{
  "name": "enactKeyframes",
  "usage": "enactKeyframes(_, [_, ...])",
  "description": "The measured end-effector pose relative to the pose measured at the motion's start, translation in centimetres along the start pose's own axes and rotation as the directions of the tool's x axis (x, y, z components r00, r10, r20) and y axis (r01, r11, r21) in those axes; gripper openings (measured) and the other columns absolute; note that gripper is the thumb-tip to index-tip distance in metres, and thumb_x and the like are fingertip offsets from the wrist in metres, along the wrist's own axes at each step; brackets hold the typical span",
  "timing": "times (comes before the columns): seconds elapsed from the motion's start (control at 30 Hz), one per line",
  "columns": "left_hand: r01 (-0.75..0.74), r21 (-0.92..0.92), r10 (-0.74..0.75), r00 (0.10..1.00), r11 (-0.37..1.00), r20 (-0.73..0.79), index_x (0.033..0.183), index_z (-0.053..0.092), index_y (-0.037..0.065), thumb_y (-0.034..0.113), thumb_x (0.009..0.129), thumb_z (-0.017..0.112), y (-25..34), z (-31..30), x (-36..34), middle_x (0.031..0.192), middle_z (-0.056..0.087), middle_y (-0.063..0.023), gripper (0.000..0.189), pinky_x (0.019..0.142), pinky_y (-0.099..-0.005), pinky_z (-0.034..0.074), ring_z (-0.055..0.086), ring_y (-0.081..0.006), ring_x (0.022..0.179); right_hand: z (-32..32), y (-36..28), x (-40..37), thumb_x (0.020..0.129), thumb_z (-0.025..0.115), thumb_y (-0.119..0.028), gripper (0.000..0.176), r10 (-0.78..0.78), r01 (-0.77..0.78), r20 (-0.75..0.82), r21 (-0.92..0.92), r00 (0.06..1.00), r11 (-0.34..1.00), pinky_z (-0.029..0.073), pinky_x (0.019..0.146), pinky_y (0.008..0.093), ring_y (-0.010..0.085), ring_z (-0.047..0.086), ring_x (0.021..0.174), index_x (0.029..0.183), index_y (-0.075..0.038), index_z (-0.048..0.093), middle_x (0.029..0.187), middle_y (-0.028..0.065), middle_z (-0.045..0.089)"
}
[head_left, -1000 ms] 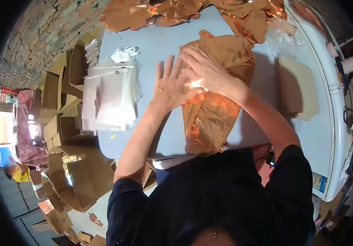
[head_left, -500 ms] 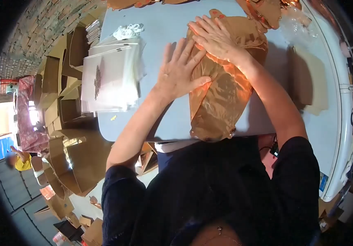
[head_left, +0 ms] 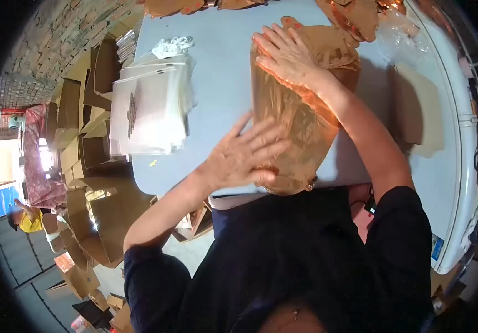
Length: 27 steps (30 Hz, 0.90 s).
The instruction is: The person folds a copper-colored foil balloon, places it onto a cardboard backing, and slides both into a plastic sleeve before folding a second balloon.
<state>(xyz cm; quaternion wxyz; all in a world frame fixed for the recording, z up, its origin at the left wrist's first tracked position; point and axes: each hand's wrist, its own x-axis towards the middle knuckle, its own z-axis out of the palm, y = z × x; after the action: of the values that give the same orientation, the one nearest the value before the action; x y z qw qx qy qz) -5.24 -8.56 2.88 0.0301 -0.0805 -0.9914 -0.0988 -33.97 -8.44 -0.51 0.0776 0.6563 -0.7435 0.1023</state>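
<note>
A flat, shiny brown piece of thin, wrinkled material (head_left: 300,141) lies at the table's near edge, its lower end close to my body. My right hand (head_left: 292,60) rests flat on its upper left part, fingers stretched out. Over its lower left edge is my left hand (head_left: 244,155), fingers spread and slightly blurred. Small red marks show at the piece's top end. To the left lies a stack of clear printed plastic bags (head_left: 150,108), with a bundle of white loops (head_left: 172,46) at its upper end.
More brown pieces (head_left: 353,16) lie along the table's far side. Beige flat cards (head_left: 425,111) and crumpled clear plastic (head_left: 403,33) are on the right. Open cardboard boxes (head_left: 108,216) crowd the floor at left. A person in yellow (head_left: 29,221) is far left.
My left hand has slid down toward the near edge along the brown piece's left side. The right hand stays nearly in place on the upper part.
</note>
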Motion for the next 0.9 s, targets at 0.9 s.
enactKeyframes(0.9, [0.304, -0.318, -0.42, 0.808, 0.898, -0.413, 0.165, 0.013, 0.003, 0.052, 0.104, 0.05, -3.5, 1.8, 14.2, 0.171, 0.005, -0.025, 0.087, 0.125, -0.0607, 0.004, -0.003, -0.0447, 0.158, 0.5, 0.9, -0.5, 0.101, 0.045, -0.057, 0.076, -0.043, 0.043, 0.014, 0.021, 0.999, 0.999, 0.006, 0.128, 0.0563, 0.0318, 0.01, 0.159, 0.164, -0.022, 0.021, 0.171, 0.0125, 0.017])
